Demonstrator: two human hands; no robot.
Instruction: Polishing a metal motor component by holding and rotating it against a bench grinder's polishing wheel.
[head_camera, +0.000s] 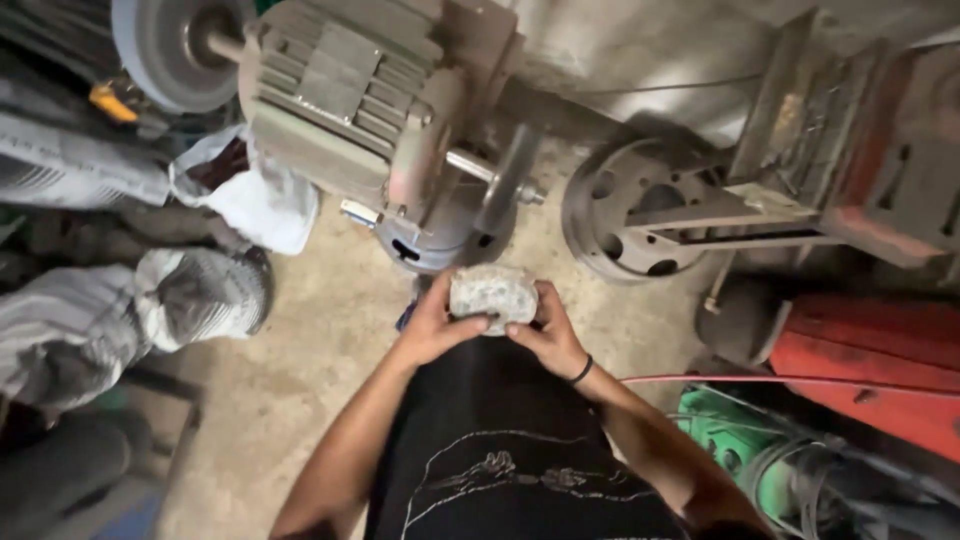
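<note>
We hold a rough, pale grey, rounded lump of stone (493, 295) in both hands, in front of the body above the black printed shirt (500, 440). The left hand (435, 325) curls around the lump's left end, thumb lying along its lower edge. The right hand (547, 330) clasps the right end, fingers wrapped behind the lump and thumb pressed on the front. A thin black band (581, 371) sits on the right wrist.

Just beyond the hands stands a grey-green ribbed electric motor (345, 95) on a round pedestal (440, 235). Its shaft carries a thin metal disc (508, 178), seen nearly edge-on, directly above the lump and apart from it. A grey grinding wheel (165, 50) is mounted on the motor's far left end.

To the right of the right hand, a perforated steel wheel (625, 210) lies against a rusty metal frame (800, 150). Nearer on that side are a red metal body (870, 365), a thin red cable (780, 379) and a green machine housing (750, 440).

To the left of the left hand, a white cloth bag (250, 195) and grey woven sacks (130, 320) rest on the dusty concrete floor (300, 350).
</note>
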